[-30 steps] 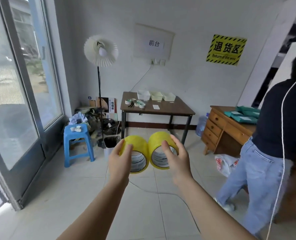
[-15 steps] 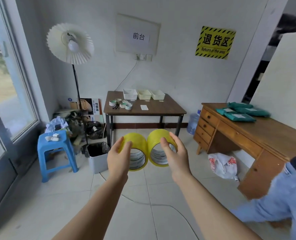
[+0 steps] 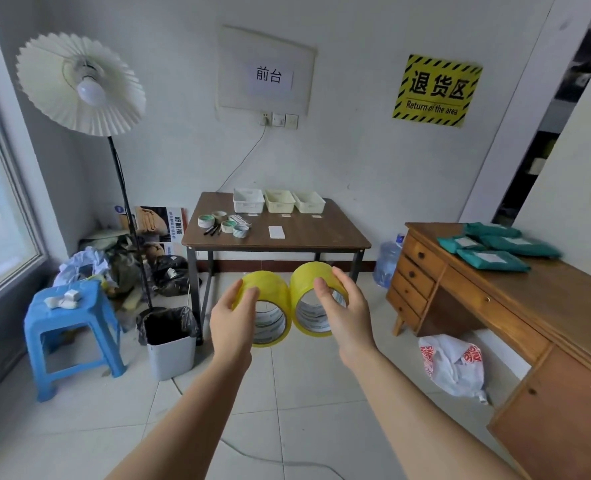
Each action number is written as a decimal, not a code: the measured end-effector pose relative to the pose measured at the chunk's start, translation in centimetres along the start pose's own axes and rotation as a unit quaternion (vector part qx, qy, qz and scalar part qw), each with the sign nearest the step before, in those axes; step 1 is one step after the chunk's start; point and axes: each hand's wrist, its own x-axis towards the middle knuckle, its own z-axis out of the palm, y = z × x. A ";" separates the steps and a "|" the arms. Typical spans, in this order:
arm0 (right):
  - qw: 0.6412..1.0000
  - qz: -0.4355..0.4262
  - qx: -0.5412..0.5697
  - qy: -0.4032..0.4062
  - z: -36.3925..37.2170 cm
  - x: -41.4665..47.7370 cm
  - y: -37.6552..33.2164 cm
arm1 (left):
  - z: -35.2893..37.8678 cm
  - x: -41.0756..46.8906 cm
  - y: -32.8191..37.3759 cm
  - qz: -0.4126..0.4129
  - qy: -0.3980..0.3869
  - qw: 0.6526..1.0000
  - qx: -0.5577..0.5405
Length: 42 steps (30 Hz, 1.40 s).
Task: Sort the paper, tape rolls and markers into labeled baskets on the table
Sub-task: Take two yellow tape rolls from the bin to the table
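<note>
In front of the chest, out over the tiled floor, the left hand (image 3: 233,318) grasps one yellow tape roll (image 3: 265,306) and the right hand (image 3: 339,308) grasps a second yellow tape roll (image 3: 313,297). Each roll is gripped across its width, fingers curled over the top and the thumb hidden behind, with the open cores facing the camera. The two rolls sit just beside each other, nearly touching, probably so both can be carried in one trip and kept in sight.

Further ahead in the same head view stands the brown table (image 3: 321,237) against the wall, well apart from the hands. Along its back edge are three baskets in a row: a white basket (image 3: 248,199), a cream basket (image 3: 279,200) and another cream basket (image 3: 309,201), each with a small label on the tabletop in front; the writing is too small to read. At the left of the table lie several smaller tape rolls (image 3: 226,223) and dark markers (image 3: 212,230) in a loose cluster, and a white paper slip (image 3: 276,232) lies near the middle, all still unsorted. The carried rolls belong in whichever basket is marked for tape.
</note>
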 end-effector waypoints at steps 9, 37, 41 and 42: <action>1.000 -0.004 -0.010 0.025 2.7 13.3 3.0 | 6.8 12.2 -1.2 0.009 -0.009 1.000 0.011; 1.000 0.012 0.009 0.016 5.7 54.0 10.7 | 30.7 45.4 -4.2 -0.009 -0.006 1.000 0.028; 1.000 0.015 -0.005 -0.006 4.8 59.9 11.7 | 35.0 49.0 -5.2 -0.020 0.013 1.000 0.018; 1.000 0.019 -0.006 -0.011 4.6 61.4 12.0 | 36.0 50.0 -5.6 -0.025 0.018 0.999 0.018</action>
